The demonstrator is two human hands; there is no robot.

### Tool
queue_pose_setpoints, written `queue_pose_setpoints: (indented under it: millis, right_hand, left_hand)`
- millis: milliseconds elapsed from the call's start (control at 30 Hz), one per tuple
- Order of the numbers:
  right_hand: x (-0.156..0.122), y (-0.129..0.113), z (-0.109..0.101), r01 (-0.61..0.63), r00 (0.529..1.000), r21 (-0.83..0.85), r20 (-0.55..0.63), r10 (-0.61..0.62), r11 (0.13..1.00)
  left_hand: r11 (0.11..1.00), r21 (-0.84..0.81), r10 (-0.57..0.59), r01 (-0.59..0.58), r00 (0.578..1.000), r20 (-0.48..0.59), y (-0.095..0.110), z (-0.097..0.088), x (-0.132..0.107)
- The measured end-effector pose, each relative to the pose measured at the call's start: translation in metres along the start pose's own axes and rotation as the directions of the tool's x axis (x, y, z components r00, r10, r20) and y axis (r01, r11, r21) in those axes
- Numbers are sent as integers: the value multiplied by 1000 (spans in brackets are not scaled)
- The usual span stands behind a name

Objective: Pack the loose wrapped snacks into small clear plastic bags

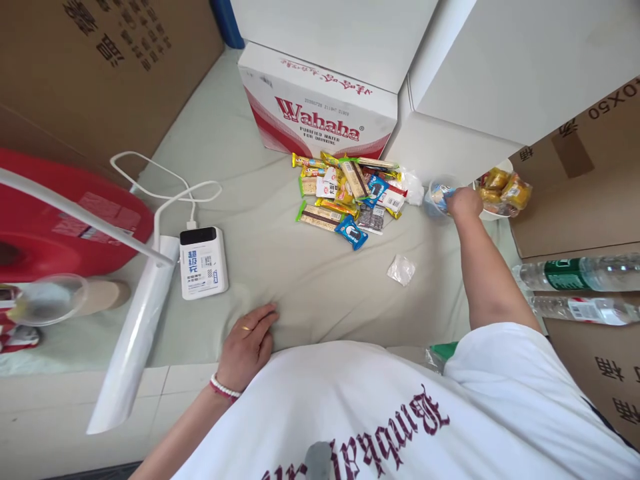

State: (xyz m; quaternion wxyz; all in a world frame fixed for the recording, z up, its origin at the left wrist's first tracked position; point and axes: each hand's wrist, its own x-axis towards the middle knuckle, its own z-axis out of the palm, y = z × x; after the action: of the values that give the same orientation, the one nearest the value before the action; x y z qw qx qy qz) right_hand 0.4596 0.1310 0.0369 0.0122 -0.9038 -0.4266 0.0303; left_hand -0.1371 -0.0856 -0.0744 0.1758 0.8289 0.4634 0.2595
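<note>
My right hand (466, 203) reaches out to a clear plastic cup (436, 208) at the right. Its fingers are closed on a small blue-and-white snack packet (442, 193) at the cup's mouth; the fingertips are partly hidden. Resting on the cloth-covered table near my body is my left hand (249, 343), open, with its fingers loosely stretched and nothing in them. A pile of wrapped snacks (345, 193) lies left of the cup, with blue packets (351, 232) and wafer bars (320, 217) in it. Beyond my right hand stands a white tub (500, 167) of wrapped cakes (515, 191).
A Wahaha water carton (320, 110) stands behind the pile. A crumpled clear wrapper (401, 269) lies in front. At the left are a white power bank (203, 263) with a cable, a white lamp (133, 333) and a drink cup (55, 300). Plastic bottles (580, 273) lie at the right.
</note>
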Motion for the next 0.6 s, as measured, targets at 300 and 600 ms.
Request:
queue_pose_setpoints:
  millis: [300,600]
  right_hand:
    - [-157,13,-3,399,912,354,-252,-325,846]
    - [-251,14,70,196,944,761,24,-330,618]
  left_hand:
    - [971,-203,-129,128,992,7,3,-9,-1]
    - [755,-586,-292,294,951,100,44,-10,62]
